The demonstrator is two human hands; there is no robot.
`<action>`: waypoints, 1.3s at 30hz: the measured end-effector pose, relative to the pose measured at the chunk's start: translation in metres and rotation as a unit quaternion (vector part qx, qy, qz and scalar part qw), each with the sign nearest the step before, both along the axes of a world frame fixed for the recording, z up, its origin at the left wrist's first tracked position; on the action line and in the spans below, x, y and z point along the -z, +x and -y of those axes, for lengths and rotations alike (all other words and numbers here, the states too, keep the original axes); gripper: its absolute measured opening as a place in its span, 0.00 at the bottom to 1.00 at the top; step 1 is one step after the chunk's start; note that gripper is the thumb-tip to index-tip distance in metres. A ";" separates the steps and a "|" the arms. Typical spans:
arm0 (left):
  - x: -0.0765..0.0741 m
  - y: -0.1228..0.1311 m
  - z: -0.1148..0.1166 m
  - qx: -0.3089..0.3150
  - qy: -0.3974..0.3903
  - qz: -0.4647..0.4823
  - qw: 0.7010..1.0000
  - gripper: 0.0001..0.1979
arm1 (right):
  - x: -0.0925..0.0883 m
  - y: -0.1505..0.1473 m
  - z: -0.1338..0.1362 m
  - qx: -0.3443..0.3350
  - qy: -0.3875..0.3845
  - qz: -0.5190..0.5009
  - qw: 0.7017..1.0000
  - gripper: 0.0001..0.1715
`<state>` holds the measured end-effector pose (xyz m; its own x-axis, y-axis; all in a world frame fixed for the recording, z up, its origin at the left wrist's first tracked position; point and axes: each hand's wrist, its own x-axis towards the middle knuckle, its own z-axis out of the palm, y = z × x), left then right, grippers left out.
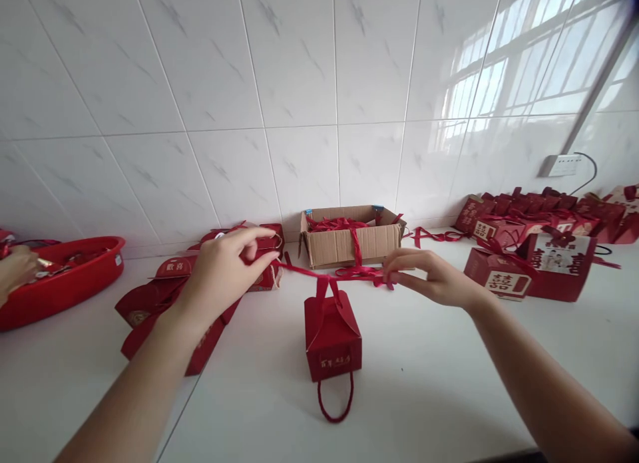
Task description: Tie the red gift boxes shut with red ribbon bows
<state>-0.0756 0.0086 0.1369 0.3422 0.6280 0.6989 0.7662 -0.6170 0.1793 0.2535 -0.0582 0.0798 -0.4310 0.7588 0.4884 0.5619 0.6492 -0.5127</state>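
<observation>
A small dark red gift box (333, 333) with gold lettering stands on the white counter in front of me, its cord handle hanging toward me. A thin red ribbon (302, 271) passes across the loops on its top and stretches out to both sides. My right hand (424, 275) pinches the ribbon's right part between thumb and fingers. To the left, my left hand (224, 270) has thumb and index finger apart, with the ribbon's left end by the thumb tip. Whether its curled fingers touch the ribbon is hidden.
Behind the box, a cardboard carton (354, 245) holds red ribbons. More red gift boxes (167, 297) lie at left, others (504, 280) at right. A person's hand (17, 270) reaches into a red basin (94, 277) at far left. Tiled wall (309, 163) backs the counter.
</observation>
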 end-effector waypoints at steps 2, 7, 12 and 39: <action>0.018 -0.029 -0.004 -0.028 -0.034 -0.052 0.998 0.15 | 0.020 0.021 0.010 0.047 -0.028 0.039 0.998 0.14; 0.085 -0.076 -0.008 0.004 -0.196 -0.145 0.970 0.13 | 0.064 0.049 0.024 0.076 -0.155 0.093 0.981 0.17; 0.112 -0.041 0.002 0.045 -0.174 -0.049 0.983 0.10 | 0.060 0.025 0.013 0.100 -0.127 0.034 0.986 0.18; 0.105 0.008 0.011 0.081 -0.526 0.106 0.840 0.22 | 0.072 -0.063 -0.021 0.027 -0.221 -0.179 0.958 0.27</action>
<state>-0.0672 -0.0027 0.0324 0.4215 0.8930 -0.1577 0.5695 -0.1254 0.8124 0.1901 -0.0367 0.0076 -0.2498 0.9421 0.2239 0.3251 0.2994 -0.8970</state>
